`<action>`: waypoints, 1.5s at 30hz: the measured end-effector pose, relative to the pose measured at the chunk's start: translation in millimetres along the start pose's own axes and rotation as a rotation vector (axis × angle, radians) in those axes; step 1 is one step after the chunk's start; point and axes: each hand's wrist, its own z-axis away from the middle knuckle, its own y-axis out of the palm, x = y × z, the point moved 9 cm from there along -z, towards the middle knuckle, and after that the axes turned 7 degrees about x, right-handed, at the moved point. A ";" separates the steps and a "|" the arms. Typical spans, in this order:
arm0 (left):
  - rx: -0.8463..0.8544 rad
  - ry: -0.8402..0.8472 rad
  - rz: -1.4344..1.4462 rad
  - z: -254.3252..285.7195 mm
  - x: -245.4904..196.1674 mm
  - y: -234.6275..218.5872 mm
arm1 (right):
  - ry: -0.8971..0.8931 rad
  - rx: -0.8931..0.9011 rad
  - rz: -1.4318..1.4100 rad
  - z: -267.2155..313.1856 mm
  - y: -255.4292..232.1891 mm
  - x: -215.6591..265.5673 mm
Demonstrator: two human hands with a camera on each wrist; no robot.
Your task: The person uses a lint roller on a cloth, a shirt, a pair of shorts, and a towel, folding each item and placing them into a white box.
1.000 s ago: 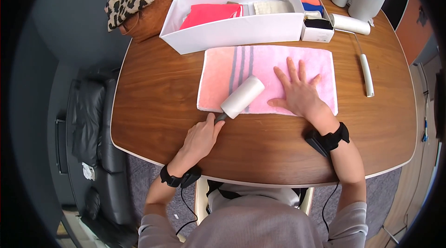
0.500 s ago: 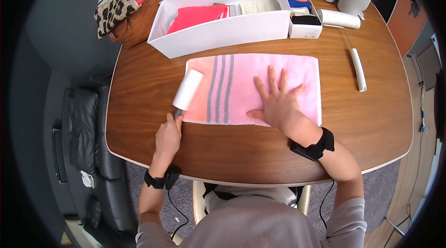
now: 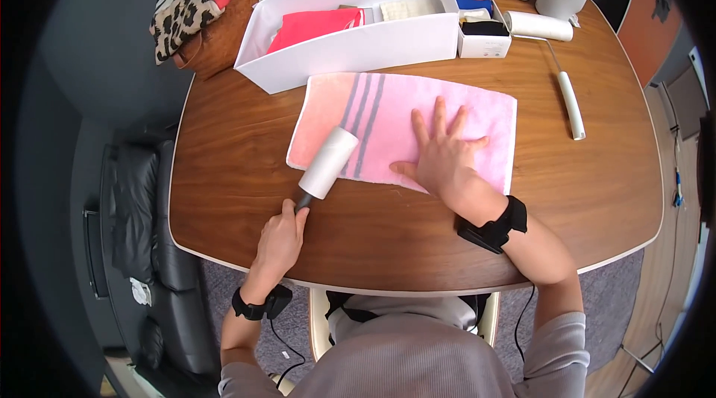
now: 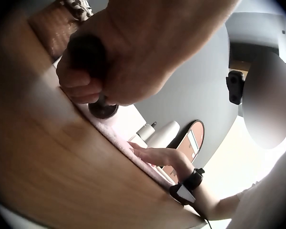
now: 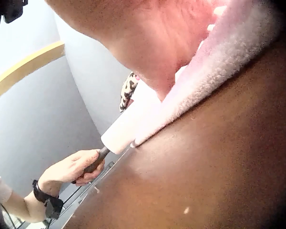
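A pink and peach towel (image 3: 388,115) with grey stripes lies flat on the wooden table, its left side pulled askew. My left hand (image 3: 280,243) grips the dark handle of a lint roller (image 3: 328,163); the white roll rests over the towel's front edge near the stripes. In the left wrist view the fingers of the left hand (image 4: 81,88) curl round that dark handle. My right hand (image 3: 445,163) presses on the towel's right half with fingers spread. The right wrist view shows its thumb side on the towel's fluffy edge (image 5: 205,78).
A long white box (image 3: 358,55) with folded clothes stands behind the towel, beside a small box (image 3: 485,46) of folded items. A second roller with a white handle (image 3: 571,106) lies at the right. A brown bag (image 3: 216,48) with patterned cloth sits at the back left.
The lint roller went left to the towel's peach end, then came back right to the stripes. The towel's left part has shifted and skewed. The right hand has stayed spread on the towel.
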 end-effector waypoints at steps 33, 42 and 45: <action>-0.221 -0.051 -0.116 -78.6 -15.7 -10.2 | -0.276 0.222 0.048 24.1 7.5 7.5; -0.227 -0.063 -0.143 -38.7 -2.4 -38.1 | -0.870 0.322 -0.171 12.8 -7.6 -36.4; -0.143 0.172 -0.104 -29.2 -27.8 -23.1 | -0.816 0.191 -0.389 -4.5 -11.9 -42.7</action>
